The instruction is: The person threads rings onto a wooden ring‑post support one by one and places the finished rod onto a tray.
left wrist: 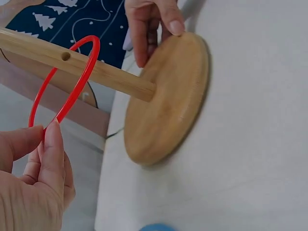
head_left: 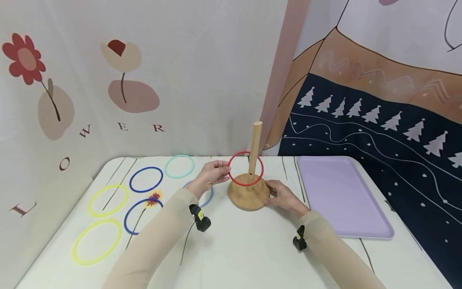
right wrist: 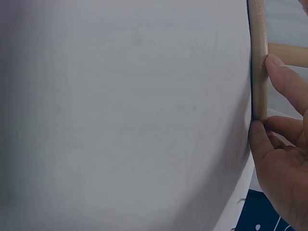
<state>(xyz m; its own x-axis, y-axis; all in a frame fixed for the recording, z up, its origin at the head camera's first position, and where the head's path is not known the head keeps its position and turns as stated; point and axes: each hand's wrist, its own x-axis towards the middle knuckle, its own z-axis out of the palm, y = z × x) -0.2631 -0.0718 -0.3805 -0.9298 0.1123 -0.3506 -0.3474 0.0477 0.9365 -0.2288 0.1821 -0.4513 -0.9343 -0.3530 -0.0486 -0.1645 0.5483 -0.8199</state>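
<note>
Between thumb and fingertips, my left hand [head_left: 213,173] pinches a thin red ring [head_left: 247,185] by its left side. In the left wrist view the red ring [left wrist: 77,94] encircles the upright wooden post [left wrist: 115,79], tilted and above the base. The post rises from a round wooden base [head_left: 249,200], which stands on the table. At the base's right edge, my right hand [head_left: 283,196] holds the rim. Its thumb lies on the base's upper side in the right wrist view, with other fingers at the edge [right wrist: 260,96].
Left of the stand lie a light blue ring [head_left: 212,196], a teal ring [head_left: 193,163], two dark blue rings [head_left: 162,178] and two yellow rings [head_left: 120,233]. A purple tray [head_left: 346,196] sits on the right of the table. Printed curtains hang behind.
</note>
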